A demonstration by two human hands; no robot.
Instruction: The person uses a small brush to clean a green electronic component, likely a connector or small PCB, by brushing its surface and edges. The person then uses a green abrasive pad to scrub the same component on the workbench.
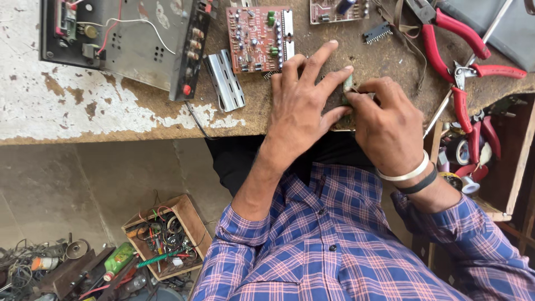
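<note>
Our left hand (304, 106) lies flat with fingers spread, pressing down a small green circuit board (346, 89) at the near edge of the worn wooden workbench (100, 111). Our right hand (387, 125) pinches that board's right end, while a larger reddish-brown circuit board (257, 38) lies just beyond and red-handled pliers (454, 39) rest further right.

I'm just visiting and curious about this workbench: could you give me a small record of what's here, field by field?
Left hand: left hand flat on the bench, fingers spread, pressing a small green part
Right hand: right hand pinching the same part; the grip hides most of it
Bench: worn wooden bench
Behind the hands: red circuit board, grey metal chassis
Right side: red-handled pliers
Floor: wooden box of wires
</note>
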